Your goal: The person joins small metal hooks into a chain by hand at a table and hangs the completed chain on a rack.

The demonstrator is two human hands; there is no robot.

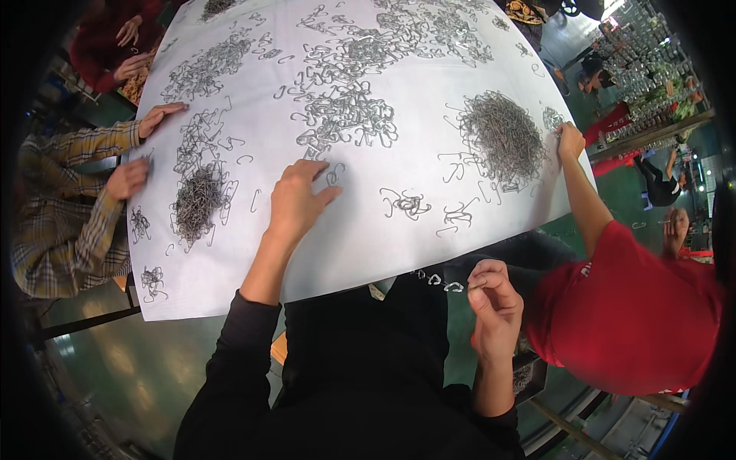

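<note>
My left hand (299, 201) is over the white-covered table (222, 284), its thumb and index finger apart. A small bent wire hook (335, 175) lies between those fingertips, beside the near end of a long scatter of S-shaped metal hooks (349, 115). Off the table's front edge, my right hand (498, 310) is closed in a pinch on the end of a short chain of metal links (445, 284). The chain runs left from my fingertips toward the table edge. Whether a hook is also pinched there is too small to tell.
A dense pile of hooks (502, 138) stands at right, a smaller dark heap (198, 203) at left. Loose hooks (410, 205) lie near the front. Co-workers in a plaid shirt (57, 207) and a red top (629, 314) reach onto the table from both sides.
</note>
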